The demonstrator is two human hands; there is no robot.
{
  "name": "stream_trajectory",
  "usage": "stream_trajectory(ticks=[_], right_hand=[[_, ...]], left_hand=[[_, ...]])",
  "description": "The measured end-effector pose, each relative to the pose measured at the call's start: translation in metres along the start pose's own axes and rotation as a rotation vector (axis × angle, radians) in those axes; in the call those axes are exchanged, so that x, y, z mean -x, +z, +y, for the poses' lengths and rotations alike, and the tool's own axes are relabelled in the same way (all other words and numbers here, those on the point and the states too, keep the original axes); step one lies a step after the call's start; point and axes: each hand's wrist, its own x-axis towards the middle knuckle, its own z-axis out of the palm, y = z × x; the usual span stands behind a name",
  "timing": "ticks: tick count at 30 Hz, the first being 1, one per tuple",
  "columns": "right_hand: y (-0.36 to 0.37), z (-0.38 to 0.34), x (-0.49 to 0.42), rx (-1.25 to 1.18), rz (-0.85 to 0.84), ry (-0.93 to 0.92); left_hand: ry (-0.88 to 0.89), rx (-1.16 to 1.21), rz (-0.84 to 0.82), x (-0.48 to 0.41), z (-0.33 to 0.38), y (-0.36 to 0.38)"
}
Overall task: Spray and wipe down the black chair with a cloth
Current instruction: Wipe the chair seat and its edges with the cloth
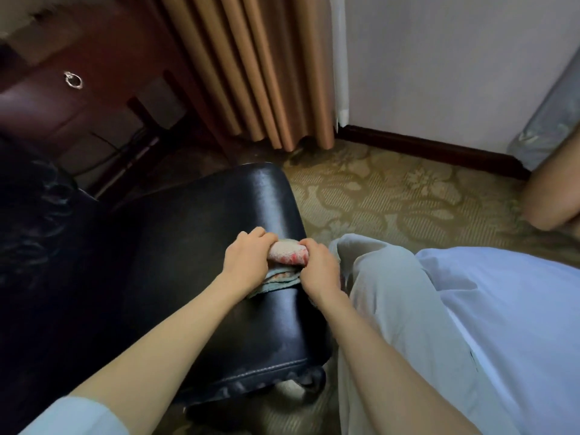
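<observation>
From my feed, both hands were on the cloth, which lay bunched into a thick roll on the padded top of the black chair, near its right edge, beside the person's light trouser leg. The left hand held one end of the roll and the right hand the other. The fingers of both hands were curled tight round the fabric, with no slack. A flatter blue-grey fold of the same cloth trailed out underneath, against the leather.

I judged this to be the wiping step, or a pause in it to gather or refold the cloth. No spray bottle showed in view, so I couldn't tell whether the spraying was done. The leather had a sheen, but I couldn't read it as wet.

The next move, as I saw it, called for pressing the roll flat to the leather and drawing it in long strokes toward the far end, by the curtain, then down the stitched front edge.
</observation>
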Motion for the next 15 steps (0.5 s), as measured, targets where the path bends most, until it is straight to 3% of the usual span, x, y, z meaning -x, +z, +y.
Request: stream_trajectory(ticks=[6, 11, 15], right_hand=[[0.009, -0.007, 0.105, 0.132, 0.011, -0.127], [0.02, -0.009, 0.174, 0.258, -0.085, -0.153], [0.026, -0.012, 0.19, 0.286, -0.061, -0.183]], left_hand=[[0.086, 0.141, 0.079, 0.117, -0.013, 0.007], [0.07, 0.214, 0.1, 0.193, -0.011, 0.01], [-0.001, 0.252, 0.077, 0.215, -0.011, 0.014]])
